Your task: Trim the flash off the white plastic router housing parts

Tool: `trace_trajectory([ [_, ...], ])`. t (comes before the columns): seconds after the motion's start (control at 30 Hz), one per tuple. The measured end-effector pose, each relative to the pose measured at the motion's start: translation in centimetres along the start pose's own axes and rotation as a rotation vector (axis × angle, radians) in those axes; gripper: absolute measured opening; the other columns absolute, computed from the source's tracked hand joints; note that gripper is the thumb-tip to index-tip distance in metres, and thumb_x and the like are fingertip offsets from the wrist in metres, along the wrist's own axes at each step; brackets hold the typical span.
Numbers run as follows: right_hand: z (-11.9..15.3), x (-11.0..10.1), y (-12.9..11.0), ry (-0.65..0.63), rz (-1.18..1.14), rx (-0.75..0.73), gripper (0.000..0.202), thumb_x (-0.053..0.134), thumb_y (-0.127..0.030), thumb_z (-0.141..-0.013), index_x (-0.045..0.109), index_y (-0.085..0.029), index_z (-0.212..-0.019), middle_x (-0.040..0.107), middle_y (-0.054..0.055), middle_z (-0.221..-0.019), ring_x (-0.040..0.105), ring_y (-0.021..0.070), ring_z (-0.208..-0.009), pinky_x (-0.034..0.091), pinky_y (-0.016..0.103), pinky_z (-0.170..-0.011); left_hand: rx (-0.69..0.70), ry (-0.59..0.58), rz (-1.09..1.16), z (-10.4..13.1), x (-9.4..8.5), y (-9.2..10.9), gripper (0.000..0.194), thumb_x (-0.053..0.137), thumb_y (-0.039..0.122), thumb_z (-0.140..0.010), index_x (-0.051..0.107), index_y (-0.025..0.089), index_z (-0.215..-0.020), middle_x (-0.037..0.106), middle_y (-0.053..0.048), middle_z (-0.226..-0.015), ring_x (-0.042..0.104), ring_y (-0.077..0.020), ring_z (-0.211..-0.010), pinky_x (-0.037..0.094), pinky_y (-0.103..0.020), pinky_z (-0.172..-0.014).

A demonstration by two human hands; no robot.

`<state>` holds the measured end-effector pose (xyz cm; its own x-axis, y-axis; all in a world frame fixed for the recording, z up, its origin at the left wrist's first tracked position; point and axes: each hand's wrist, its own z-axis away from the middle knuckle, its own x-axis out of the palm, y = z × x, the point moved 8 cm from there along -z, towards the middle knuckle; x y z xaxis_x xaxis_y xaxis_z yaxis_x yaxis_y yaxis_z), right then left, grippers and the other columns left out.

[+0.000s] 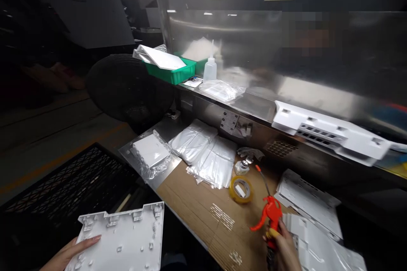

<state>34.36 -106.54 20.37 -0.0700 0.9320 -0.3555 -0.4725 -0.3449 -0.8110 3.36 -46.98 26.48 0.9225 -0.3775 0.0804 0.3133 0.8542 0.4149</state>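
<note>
A white moulded plastic panel with small clips and bosses is in my left hand at the lower left. The thumb lies on its face; the other fingers are behind it. My right hand is wrapped round the grip of a red air blow gun, whose thin nozzle with an orange tip points up and away. Panel and blow gun are well apart. More white plastic panels lie just right of my right hand. A roll of yellow tape sits on the cardboard beyond the gun.
Stacked clear plastic bags and a bagged white panel lie on the cardboard-covered bench. A small glass bottle stands by the tape. The shelf holds a green bin, a squeeze bottle and a long white part. Left is a black crate.
</note>
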Motion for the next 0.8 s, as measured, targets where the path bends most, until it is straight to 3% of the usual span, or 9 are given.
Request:
trace_trajectory([
  [0.07,3.0,3.2,-2.5,-0.432,-0.250,-0.008,0.070,0.068,-0.055,-0.073,0.052,-0.023,-0.134,0.069,0.016,-0.120,0.070,0.0302,-0.097,0.056,0.036,-0.064,-0.177,0.006,0.015,0.2,-2.4,-1.6,0.073,0.074,0.014,-0.080,0.049,0.023,-0.148,0.080,-0.011,-0.106,0.071,-0.0474,-0.105,0.061,-0.062,-0.087],
  [0.13,7.6,7.9,-5.2,-0.899,-0.379,0.066,0.073,0.067,-0.071,-0.073,0.060,-0.022,-0.127,0.072,0.018,-0.112,0.071,0.0300,-0.090,0.051,0.032,-0.057,-0.228,0.005,0.032,-0.2,-3.8,-3.1,0.069,0.077,0.020,-0.079,0.053,0.014,-0.144,0.080,-0.017,-0.099,0.072,-0.0481,-0.101,0.061,-0.061,-0.086],
  [0.17,9.8,10.2,-6.2,-1.068,-0.359,0.114,0.077,0.062,-0.079,-0.074,0.063,-0.020,-0.122,0.074,0.018,-0.102,0.071,0.0270,-0.081,0.048,0.029,-0.055,-0.199,0.015,0.030,-0.9,-4.2,-3.8,0.065,0.077,0.021,-0.079,0.055,0.010,-0.140,0.080,-0.018,-0.093,0.074,-0.0477,-0.096,0.062,-0.059,-0.084],
  [0.23,13.0,14.9,-7.5,-1.238,-0.169,0.141,0.080,0.051,-0.087,-0.077,0.067,-0.017,-0.112,0.074,0.013,-0.079,0.064,0.0180,-0.062,0.041,0.023,-0.052,-0.030,0.067,0.001,-3.2,-4.6,-4.8,0.055,0.073,0.018,-0.081,0.059,0.006,-0.132,0.079,-0.015,-0.080,0.077,-0.0426,-0.084,0.064,-0.053,-0.079],
  [0.33,14.8,20.6,-8.2,-1.178,0.327,-0.037,0.071,0.055,-0.086,-0.075,0.069,-0.020,-0.098,0.067,0.005,-0.066,0.054,0.0137,-0.054,0.035,0.024,-0.052,0.135,0.150,-0.051,-7.1,-4.3,-7.2,0.040,0.067,0.018,-0.088,0.062,0.010,-0.127,0.079,-0.008,-0.084,0.077,-0.0285,-0.082,0.063,-0.041,-0.080],
  [0.43,15.7,23.7,-8.3,-1.023,0.721,-0.250,0.065,0.063,-0.083,-0.070,0.071,-0.021,-0.088,0.069,0.006,-0.076,0.059,0.0197,-0.065,0.036,0.027,-0.056,0.244,0.211,-0.227,-10.1,-4.0,-8.6,0.029,0.063,0.034,-0.097,0.064,0.015,-0.119,0.075,-0.007,-0.103,0.073,-0.0207,-0.089,0.062,-0.040,-0.081],
  [0.6,17.0,24.7,-8.3,-1.005,0.830,-0.293,0.057,0.061,-0.073,-0.079,0.073,-0.021,-0.097,0.075,0.010,-0.094,0.067,0.0296,-0.088,0.040,0.030,-0.066,0.545,0.153,-0.656,-10.3,-4.9,-6.2,0.019,0.072,0.025,-0.085,0.073,0.018,-0.103,0.074,-0.009,-0.114,0.066,-0.0301,-0.116,0.053,-0.052,-0.101],
  [0.73,16.6,24.3,-8.9,-1.014,0.874,-0.263,0.063,0.056,-0.076,-0.081,0.072,-0.019,-0.102,0.076,0.010,-0.094,0.067,0.0285,-0.085,0.038,0.030,-0.065,0.843,-0.015,-0.910,-8.1,-4.8,-4.3,0.033,0.066,0.014,-0.066,0.081,0.035,-0.087,0.072,0.001,-0.130,0.041,-0.0327,-0.147,0.024,-0.052,-0.126],
  [0.8,16.5,24.0,-9.3,-1.018,0.884,-0.266,0.066,0.055,-0.077,-0.081,0.071,-0.018,-0.103,0.076,0.011,-0.094,0.066,0.0274,-0.084,0.037,0.030,-0.064,0.907,0.019,-0.953,-7.6,-5.6,-3.9,0.036,0.065,0.018,-0.067,0.081,0.037,-0.093,0.069,0.003,-0.136,0.038,-0.0339,-0.148,0.027,-0.054,-0.124],
])
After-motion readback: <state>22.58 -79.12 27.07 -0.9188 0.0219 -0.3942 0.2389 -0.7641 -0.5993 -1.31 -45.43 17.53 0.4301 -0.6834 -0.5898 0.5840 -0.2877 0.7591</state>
